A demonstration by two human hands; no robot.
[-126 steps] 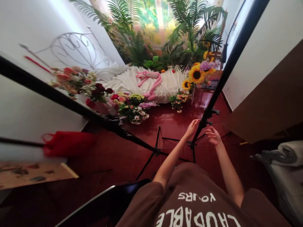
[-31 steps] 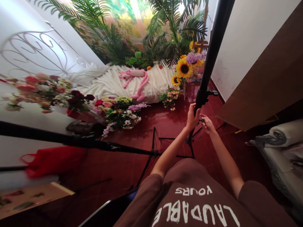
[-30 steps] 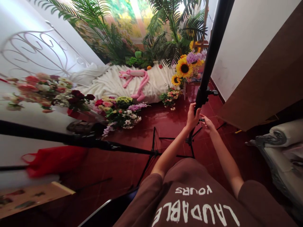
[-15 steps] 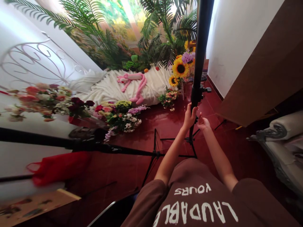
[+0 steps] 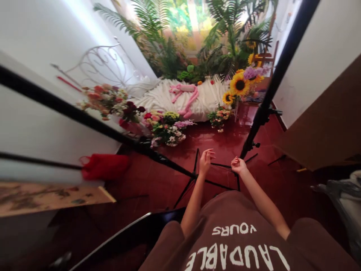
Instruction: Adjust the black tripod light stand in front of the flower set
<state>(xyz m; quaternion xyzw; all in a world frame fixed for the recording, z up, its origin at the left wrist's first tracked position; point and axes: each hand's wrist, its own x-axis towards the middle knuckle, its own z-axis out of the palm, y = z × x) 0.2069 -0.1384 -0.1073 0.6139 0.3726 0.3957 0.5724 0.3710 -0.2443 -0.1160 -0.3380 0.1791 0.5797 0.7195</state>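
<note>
My left hand [image 5: 207, 161] is in the air in the middle of the view, fingers apart and holding nothing. To its right, my right hand [image 5: 238, 165] has its fingers curled in, with nothing visible inside them. It is close to the lower part of a black stand pole [image 5: 261, 109], which leans up to the right; contact is unclear. A clamp knob [image 5: 275, 112] and a smaller knob [image 5: 256, 145] stick out of this pole. A second black stand pole [image 5: 121, 139] slants down from the left to spread legs [image 5: 184, 192] on the floor.
A cloth-covered mound [image 5: 158, 96] bears a pink plush toy [image 5: 184, 88]. Flower bunches [image 5: 166, 130], sunflowers [image 5: 239, 84] and palm fronds [image 5: 231, 22] surround it. On the left are a red bag [image 5: 104, 166] and a picture panel [image 5: 64, 195]. A brown board [image 5: 324, 124] stands right.
My left hand has let go of the right pole and moved left, its fingers opening. My right hand has dropped lower. The view has turned left, and the pole now leans more to the right.
</note>
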